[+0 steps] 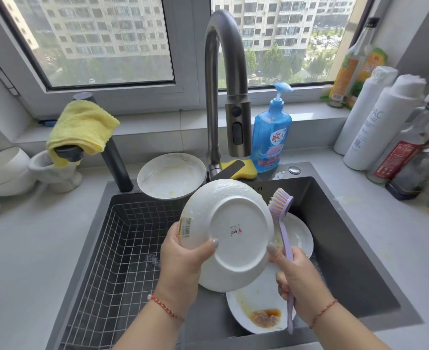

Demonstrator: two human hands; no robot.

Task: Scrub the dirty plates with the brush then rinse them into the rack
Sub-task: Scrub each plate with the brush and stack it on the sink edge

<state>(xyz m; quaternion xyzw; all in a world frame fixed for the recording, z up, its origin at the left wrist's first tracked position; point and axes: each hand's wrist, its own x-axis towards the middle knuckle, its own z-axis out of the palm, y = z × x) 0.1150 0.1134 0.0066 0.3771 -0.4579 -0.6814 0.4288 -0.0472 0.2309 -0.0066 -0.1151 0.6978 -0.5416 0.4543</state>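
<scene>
Your left hand [183, 258] gripped the white plate [230, 233] by its rim, underside up, over the sink [347, 238]. Your right hand [298, 281] clasped the lilac brush [283, 231], thumb touching that plate; the wire rack [112, 253] sat in the sink's left half.

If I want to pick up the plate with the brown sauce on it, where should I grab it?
Probably the near left rim of the saucy plate, coming from the left. That edge looks bare; the sauce pools near the right, where the right hand and brush crowd it, and the held plate covers the far side.
</scene>
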